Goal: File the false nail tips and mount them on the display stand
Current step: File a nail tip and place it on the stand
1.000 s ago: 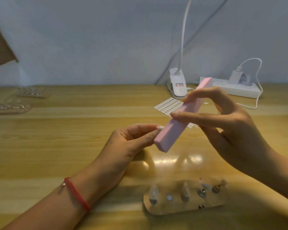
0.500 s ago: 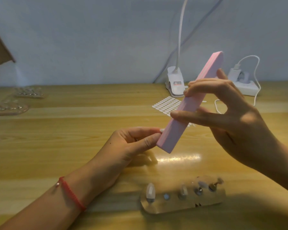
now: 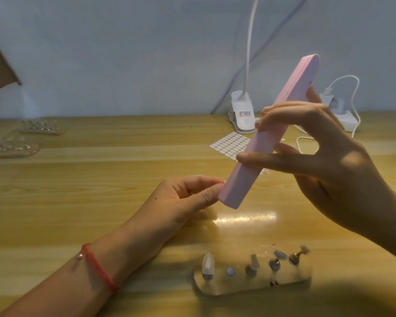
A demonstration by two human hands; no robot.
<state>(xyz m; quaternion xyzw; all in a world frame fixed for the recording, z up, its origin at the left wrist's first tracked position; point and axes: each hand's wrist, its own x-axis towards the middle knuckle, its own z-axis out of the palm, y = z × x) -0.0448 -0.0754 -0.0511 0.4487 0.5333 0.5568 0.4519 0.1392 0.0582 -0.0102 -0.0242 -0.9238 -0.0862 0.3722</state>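
Note:
My left hand (image 3: 188,197) pinches a small false nail tip between thumb and forefinger; the tip is almost hidden against the lower end of a long pink nail file block (image 3: 268,138). My right hand (image 3: 325,161) grips the file's middle between thumb and fingers, and the file slants up to the right. A clear display stand (image 3: 254,283) lies near the front edge with several pegs. One pale nail tip (image 3: 208,264) stands on its leftmost peg and another (image 3: 280,254) sits further right.
A sheet of small white adhesive tabs (image 3: 230,144) lies behind the file. A white clip lamp (image 3: 242,113) and a power strip (image 3: 343,115) with a cable stand at the back. Two more clear stands (image 3: 9,148) (image 3: 41,128) sit far left.
My right hand has drawn the pink file upward and to the right along the pinched tip, and the file's top end is higher. My left hand has stayed about where it was.

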